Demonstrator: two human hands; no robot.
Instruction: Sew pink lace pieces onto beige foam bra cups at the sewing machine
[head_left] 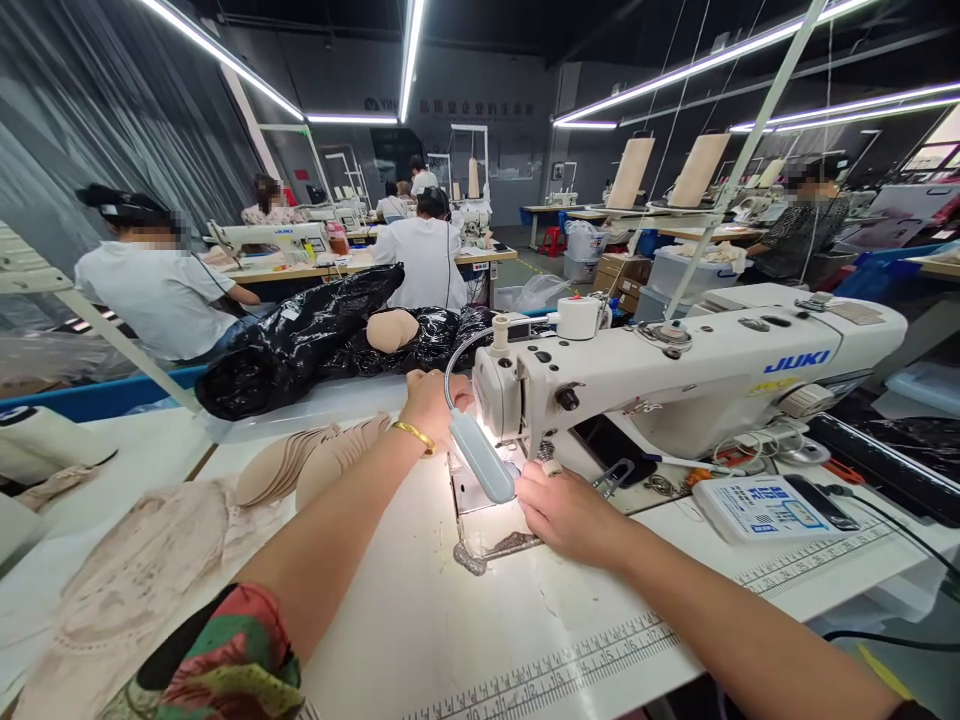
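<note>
A white sewing machine [720, 350] stands on the white table, its needle area lit by a grey lamp [484, 460] on a bendy neck. My left hand [435, 400], with a gold bangle at the wrist, is at the left side of the machine head, behind the lamp; its fingertips are partly hidden. My right hand [559, 505] is beside the lamp's lower end, near the needle plate, with its fingers bent together. What either hand holds, if anything, is too hidden to name. Stacked beige pads [289, 465] and beige lace fabric [150, 560] lie left of my left forearm.
Black plastic bags [300, 340] with beige cups [391, 330] on top lie behind the table. A phone [611, 445] lies under the machine arm, and a white box [765, 510] sits at the right. Several people sit at other tables further back.
</note>
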